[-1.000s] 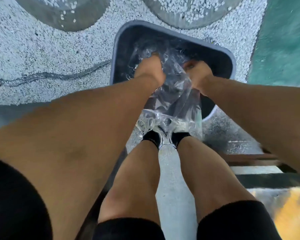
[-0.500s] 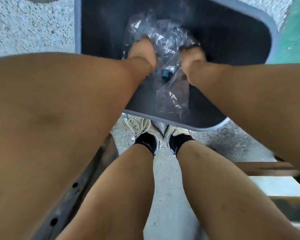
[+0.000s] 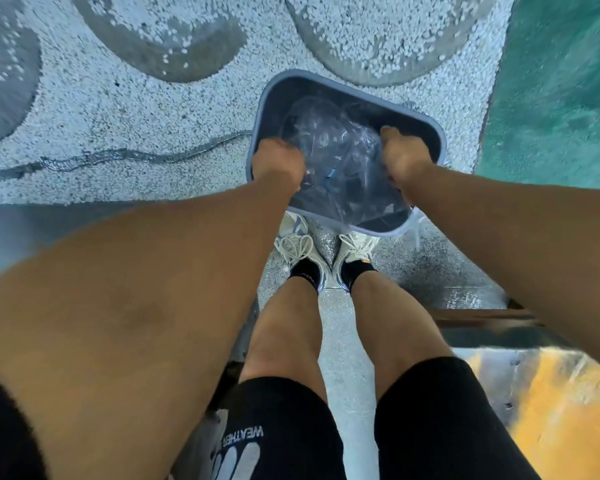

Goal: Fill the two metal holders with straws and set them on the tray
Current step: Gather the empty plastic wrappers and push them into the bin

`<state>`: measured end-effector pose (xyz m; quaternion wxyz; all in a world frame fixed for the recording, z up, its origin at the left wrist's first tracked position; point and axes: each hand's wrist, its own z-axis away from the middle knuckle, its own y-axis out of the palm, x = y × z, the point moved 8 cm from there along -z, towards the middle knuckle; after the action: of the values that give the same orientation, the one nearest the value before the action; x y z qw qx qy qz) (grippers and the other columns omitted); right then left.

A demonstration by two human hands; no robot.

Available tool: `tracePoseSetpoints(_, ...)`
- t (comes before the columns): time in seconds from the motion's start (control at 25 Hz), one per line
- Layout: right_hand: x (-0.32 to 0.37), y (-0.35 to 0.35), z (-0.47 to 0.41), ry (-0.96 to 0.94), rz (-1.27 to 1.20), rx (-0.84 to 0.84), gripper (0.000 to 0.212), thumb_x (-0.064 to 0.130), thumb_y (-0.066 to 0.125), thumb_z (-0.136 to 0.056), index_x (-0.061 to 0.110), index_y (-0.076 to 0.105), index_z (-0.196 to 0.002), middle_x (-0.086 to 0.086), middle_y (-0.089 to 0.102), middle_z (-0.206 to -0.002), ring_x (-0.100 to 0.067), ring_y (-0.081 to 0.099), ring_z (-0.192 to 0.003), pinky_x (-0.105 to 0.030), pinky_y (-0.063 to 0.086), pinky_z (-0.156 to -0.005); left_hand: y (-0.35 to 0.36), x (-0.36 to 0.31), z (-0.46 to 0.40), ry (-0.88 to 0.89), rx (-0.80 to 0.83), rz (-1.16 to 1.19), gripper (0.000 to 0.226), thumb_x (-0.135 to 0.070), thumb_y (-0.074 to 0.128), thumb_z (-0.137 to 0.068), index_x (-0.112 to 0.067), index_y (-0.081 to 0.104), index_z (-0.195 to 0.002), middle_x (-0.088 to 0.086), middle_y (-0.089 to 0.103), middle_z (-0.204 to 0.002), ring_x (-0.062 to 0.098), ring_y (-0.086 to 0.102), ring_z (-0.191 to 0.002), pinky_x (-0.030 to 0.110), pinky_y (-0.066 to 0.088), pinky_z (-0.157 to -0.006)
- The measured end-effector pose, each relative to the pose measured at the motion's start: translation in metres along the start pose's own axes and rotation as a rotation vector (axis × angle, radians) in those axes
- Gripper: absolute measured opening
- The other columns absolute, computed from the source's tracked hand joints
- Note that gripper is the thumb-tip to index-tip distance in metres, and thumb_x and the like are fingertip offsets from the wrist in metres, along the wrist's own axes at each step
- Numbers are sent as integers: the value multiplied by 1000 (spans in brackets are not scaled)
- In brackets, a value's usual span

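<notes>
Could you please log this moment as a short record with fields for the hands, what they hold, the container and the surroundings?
left hand: grips the left side of the clear bag
right hand: grips the right side of the bag
bag: clear crumpled plastic, spread between both hands over the bin; contents unclear
bin: dark, grey rim, on the floor just ahead of the shoes
shoes: white, side by side
floor: speckled pebble surface
straws, holders, tray: not visible
</notes>
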<state>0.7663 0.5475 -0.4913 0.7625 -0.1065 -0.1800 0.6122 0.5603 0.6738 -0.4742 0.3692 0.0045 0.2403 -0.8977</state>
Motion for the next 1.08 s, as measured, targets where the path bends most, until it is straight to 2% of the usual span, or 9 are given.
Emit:
tracePoseSetpoints(0.16,9,1,15,-53,190,16,36,43,49,-89,16,65,-105,-5,58,-100,-23,54,-89,-40,53,-91,12,4,23,-8,231,152,30,-32,46,-101,-13,68,-107,15,74,-100,34,74,-92,46,64,-79)
tracePoseSetpoints(0.28,-5,35,21,61,114,277,34,40,47,-87,13,67,-92,-6,70,-97,-25,66,-87,-41,58,-81,42,8,31,-74,453,157,36,-40,38,-103,-20,68,-104,11,72,-106,32,71,-98,47,57,-92)
tracePoseSetpoints(0.4,-15,61,11,171,-194,405,45,49,45,-91,14,70,-102,-10,71,-106,-28,67,-95,-38,55,-84,68,11,19,-152,519,235,45,-49,34,-103,-22,65,-120,13,67,-128,33,62,-119,53,44,-106)
tracePoseSetpoints(0.48,-20,71,-9,206,-362,397,46,54,45,-92,18,71,-102,-4,73,-87,-22,66,-77,-31,53,-70,82,14,0,-189,500,286,42,-55,34,-103,-26,63,-114,10,66,-125,31,61,-117,54,39,-109)
tracePoseSetpoints(0.6,-23,92,-43,184,-441,420,40,53,52,-92,26,76,-76,1,71,-61,-18,68,-53,-24,53,-53,106,19,-33,-238,493,295,41,-60,34,-102,-29,61,-101,0,64,-98,26,63,-103,52,35,-110)
tracePoseSetpoints(0.72,-25,104,-79,142,-375,357,28,43,56,-96,24,72,-83,3,73,-68,-16,70,-61,-27,56,-60,129,18,-64,-224,481,288,48,-66,34,-100,-30,64,-112,-1,66,-105,24,63,-110,48,37,-108)
tracePoseSetpoints(0.88,-27,85,-111,4,-36,141,41,41,53,-99,13,65,-126,-12,67,-124,-23,66,-98,-37,55,-93,140,21,-82,-171,422,263,56,-63,32,-103,-28,60,-139,4,65,-135,27,64,-114,48,45,-108)
tracePoseSetpoints(1.0,-16,62,-81,-74,225,17,47,37,50,-101,3,62,-131,-17,64,-134,-33,62,-121,-38,49,-103,104,13,-66,-71,229,271,46,-47,39,-107,-15,68,-121,13,70,-116,27,65,-92,38,53,-88)
tracePoseSetpoints(1.08,-7,53,-51,-129,445,21,39,19,42,-105,-1,59,-135,-22,59,-138,-37,56,-127,-39,45,-104,73,13,-42,-16,110,197,39,-36,40,-107,-9,68,-109,17,71,-107,31,67,-94,45,55,-95)
